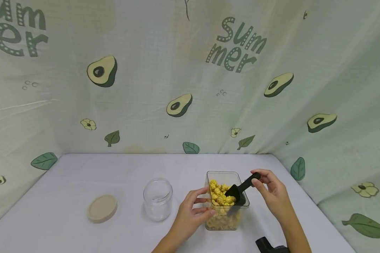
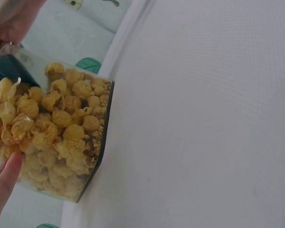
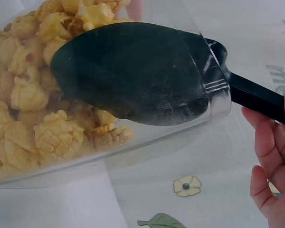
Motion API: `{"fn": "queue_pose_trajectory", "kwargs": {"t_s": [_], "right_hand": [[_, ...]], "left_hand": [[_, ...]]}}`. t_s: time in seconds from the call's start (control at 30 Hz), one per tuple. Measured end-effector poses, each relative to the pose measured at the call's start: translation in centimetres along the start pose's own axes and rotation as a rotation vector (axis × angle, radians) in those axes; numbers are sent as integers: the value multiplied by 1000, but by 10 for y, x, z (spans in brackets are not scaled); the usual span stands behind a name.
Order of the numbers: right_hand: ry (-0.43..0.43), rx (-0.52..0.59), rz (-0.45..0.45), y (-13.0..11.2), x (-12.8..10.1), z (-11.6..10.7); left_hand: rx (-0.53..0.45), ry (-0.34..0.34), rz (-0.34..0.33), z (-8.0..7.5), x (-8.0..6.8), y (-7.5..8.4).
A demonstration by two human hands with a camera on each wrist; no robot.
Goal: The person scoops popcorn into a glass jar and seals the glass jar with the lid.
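A clear square tub point(image 1: 227, 174) holds yellow popcorn point(image 1: 220, 196) and stands on the white table point(image 1: 82, 175). My left hand point(image 1: 193, 207) grips the tub's left side with thumb and fingers; the left wrist view shows a fingertip point(image 2: 4, 180) against the tub point(image 2: 104, 123) and its popcorn point(image 2: 57, 133). My right hand point(image 1: 270, 191) pinches the handle of a black scoop point(image 1: 240, 189), whose bowl dips into the tub above the popcorn. In the right wrist view the scoop point(image 3: 137, 71) sits inside the clear wall beside the popcorn point(image 3: 33, 118), with fingers point(image 3: 270, 161) on its handle.
An empty glass jar point(image 1: 157, 199) stands left of the tub, and its beige round lid point(image 1: 102, 208) lies further left. An avocado-print cloth point(image 1: 190, 80) walls the table at back and sides. A black object point(image 1: 266, 245) shows at the bottom edge near my right forearm.
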State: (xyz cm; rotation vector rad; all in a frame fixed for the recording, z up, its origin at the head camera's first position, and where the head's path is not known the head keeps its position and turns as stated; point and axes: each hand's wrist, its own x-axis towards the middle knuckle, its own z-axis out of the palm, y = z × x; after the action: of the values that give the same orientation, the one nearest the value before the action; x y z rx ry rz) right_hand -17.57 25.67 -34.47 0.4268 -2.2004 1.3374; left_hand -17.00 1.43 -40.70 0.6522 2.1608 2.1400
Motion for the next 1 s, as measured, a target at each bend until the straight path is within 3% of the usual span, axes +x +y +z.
{"fn": "queue_pose_trajectory", "kwargs": {"t_s": [0.2, 0.43, 0.77, 1.0], "right_hand": [[-104, 94, 39, 7, -3, -8], [-213, 209, 153, 19, -5, -25], [-192, 361, 171, 27, -5, -28], [-203, 351, 178, 26, -5, -28]], "left_hand": [[0, -1, 7, 0, -1, -1], [-4, -3, 5, 0, -1, 0], [14, -6, -4, -1, 0, -3], [17, -5, -6, -1, 1, -4]]}}
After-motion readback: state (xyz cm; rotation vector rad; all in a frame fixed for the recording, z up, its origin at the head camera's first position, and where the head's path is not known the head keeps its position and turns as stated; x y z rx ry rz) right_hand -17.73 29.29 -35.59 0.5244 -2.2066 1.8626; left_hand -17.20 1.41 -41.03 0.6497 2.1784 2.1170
